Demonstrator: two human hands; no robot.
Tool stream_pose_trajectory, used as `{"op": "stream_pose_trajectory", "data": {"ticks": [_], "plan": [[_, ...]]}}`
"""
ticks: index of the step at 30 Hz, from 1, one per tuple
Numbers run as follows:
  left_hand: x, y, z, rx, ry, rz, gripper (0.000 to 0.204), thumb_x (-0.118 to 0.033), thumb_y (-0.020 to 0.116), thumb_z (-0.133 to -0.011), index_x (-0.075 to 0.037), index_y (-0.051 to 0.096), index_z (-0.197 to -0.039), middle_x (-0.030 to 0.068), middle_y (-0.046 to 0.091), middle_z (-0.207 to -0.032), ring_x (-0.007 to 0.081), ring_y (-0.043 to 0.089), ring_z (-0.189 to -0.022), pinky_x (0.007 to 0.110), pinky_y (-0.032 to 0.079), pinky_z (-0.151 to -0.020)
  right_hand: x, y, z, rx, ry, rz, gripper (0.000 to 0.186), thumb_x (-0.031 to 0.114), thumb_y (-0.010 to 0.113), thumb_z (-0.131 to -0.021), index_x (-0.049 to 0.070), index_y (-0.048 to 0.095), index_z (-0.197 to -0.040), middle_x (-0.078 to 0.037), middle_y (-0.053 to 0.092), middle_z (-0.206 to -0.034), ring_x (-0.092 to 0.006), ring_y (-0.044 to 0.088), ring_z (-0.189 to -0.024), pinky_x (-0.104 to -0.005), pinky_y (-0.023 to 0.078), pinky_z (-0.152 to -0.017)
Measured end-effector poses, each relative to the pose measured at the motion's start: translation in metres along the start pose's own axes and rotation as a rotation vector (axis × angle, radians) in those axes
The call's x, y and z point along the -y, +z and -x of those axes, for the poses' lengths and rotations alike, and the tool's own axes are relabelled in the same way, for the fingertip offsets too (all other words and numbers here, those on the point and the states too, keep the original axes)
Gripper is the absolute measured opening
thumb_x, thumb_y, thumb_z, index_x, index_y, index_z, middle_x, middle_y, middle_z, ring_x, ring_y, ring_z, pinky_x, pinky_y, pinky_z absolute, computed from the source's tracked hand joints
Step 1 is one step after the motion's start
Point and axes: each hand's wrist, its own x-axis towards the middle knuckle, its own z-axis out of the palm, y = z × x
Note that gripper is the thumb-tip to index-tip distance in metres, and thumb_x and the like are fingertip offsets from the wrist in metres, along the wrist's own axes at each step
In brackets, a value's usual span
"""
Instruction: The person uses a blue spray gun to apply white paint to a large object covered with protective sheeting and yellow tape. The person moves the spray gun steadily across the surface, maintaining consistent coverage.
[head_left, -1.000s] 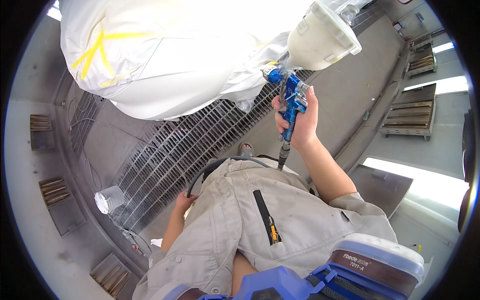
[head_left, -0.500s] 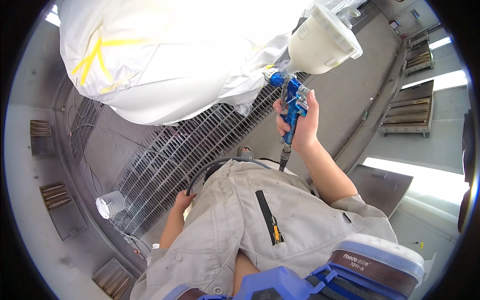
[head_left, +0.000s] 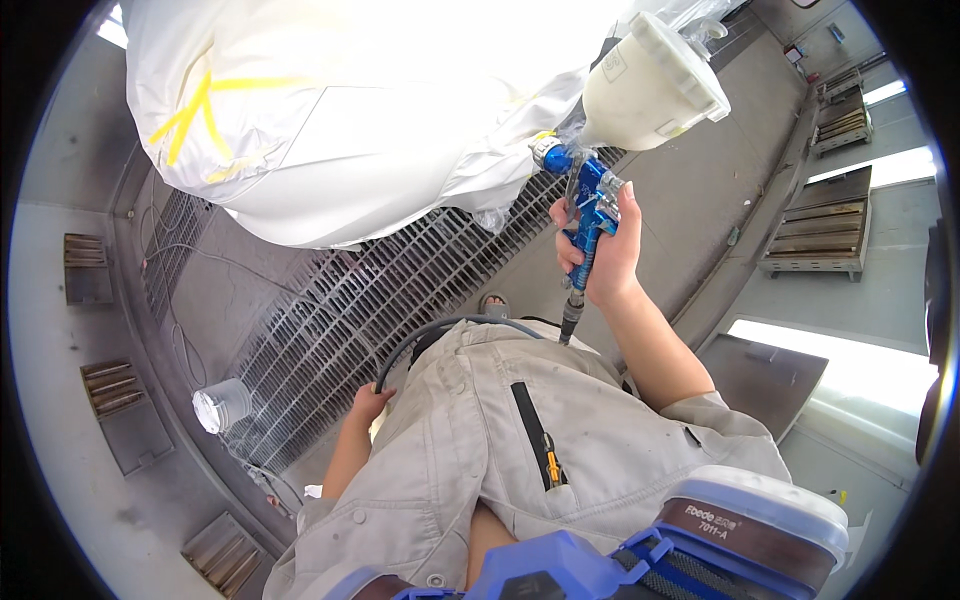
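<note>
My right hand [head_left: 618, 252] is wrapped round a blue spray gun [head_left: 592, 205], its thumb up along the back of the body. On top of the gun sits a tilted, whitish paint cup [head_left: 650, 90] with a lid. The nozzle points left, close to the sheeted edge of a large white panel [head_left: 340, 190]. Whether its fingers press the trigger I cannot tell. Low at my left side, my left hand [head_left: 370, 402] is closed on a grey air hose [head_left: 430, 328], which curves across my waist. A coupling hangs beneath the gun's handle.
White sheeting [head_left: 400, 60] with yellow tape covers the object ahead. Below it runs a metal floor grate [head_left: 330, 320]. A white bucket [head_left: 222, 405] stands on the left, near a thin cable on the floor. Metal vent boxes [head_left: 820, 230] line the right wall. A respirator [head_left: 750, 520] fills the lower edge.
The view has shifted slightly, so the panel and the gun sit a little farther right in the picture. Both hands keep the same grips.
</note>
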Motion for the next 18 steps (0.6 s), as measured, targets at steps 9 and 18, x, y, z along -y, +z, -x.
{"op": "stream_pose_trajectory", "data": {"ticks": [9,18], "plan": [[0.0075,0.0013,-0.0022,-0.015,0.009,-0.007,0.039,-0.034,0.085,-0.083,-0.004,0.061,-0.073,0.004,0.059,-0.069,0.0177,0.055,-0.067,0.039,0.046,-0.066,-0.0022,-0.0006,0.004,0.014,0.007,-0.023,0.07,0.072,0.03,-0.101,0.007,0.054,-0.104,-0.005,0.058,-0.086,-0.0103,0.042,-0.048,-0.0277,0.036,-0.044],[0.003,-0.0031,-0.0012,-0.001,0.029,0.001,0.038,-0.032,0.085,-0.083,-0.004,0.062,-0.073,0.0034,0.059,-0.068,0.017,0.054,-0.067,0.039,0.047,-0.066,-0.0017,-0.0038,0.0062,-0.034,0.015,-0.103,0.072,0.073,0.031,-0.101,0.007,0.056,-0.113,-0.005,0.058,-0.086,-0.0101,0.041,-0.048,-0.0276,0.036,-0.044]]}}
